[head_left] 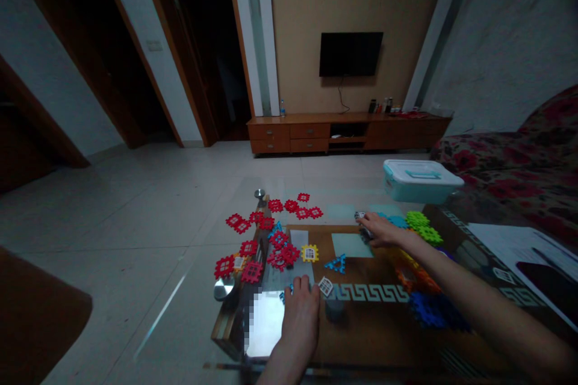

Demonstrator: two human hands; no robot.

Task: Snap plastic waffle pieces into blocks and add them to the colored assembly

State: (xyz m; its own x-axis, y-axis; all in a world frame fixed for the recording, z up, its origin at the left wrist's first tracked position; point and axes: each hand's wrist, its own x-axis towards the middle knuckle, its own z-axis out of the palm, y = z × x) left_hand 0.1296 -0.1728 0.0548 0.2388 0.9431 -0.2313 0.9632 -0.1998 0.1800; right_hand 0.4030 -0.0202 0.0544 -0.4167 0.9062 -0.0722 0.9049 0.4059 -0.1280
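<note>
The left hand [300, 313] lies palm down on the glass-topped table [361, 328], fingers loosely extended and holding nothing, just beside a white gridded plastic tile [326, 286]. The right hand [380, 230], arm outstretched, curls over a small whitish plastic tile [360, 216]; whether it grips the tile is hidden.

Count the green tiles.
2: the far green tile lies beside the right hand; the near green tile sits beside it, closer to the camera. Others may be hidden.

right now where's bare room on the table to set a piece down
Bare wood between left hand and blue pile; also the strip between blue triangle and right hand. Crowded around the red pieces.
</note>
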